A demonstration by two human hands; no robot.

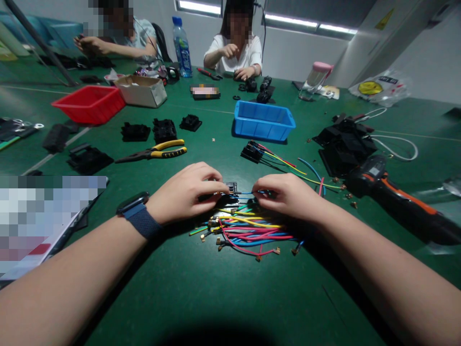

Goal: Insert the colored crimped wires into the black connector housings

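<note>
My left hand point(201, 188), with a watch on its wrist, pinches a small black connector housing point(232, 187) at the middle of the table. Close on the right, my right hand point(279, 192) has its fingertips closed on a blue wire point(246, 193) that runs to the housing. Whether the wire end is seated inside cannot be made out. Just below both hands lies a bundle of loose wires point(252, 230), red, blue, yellow and green, with brass terminals on their ends. Beyond them sits another black housing point(252, 151) with several coloured wires coming out.
Yellow-handled pliers point(167, 149) and several black parts point(163, 129) lie at the left. A blue bin point(264, 134), a red bin point(90, 105) and a white box point(140, 91) stand farther back. An orange-black power tool point(403, 202) lies right. Two people sit across the green table point(223, 298).
</note>
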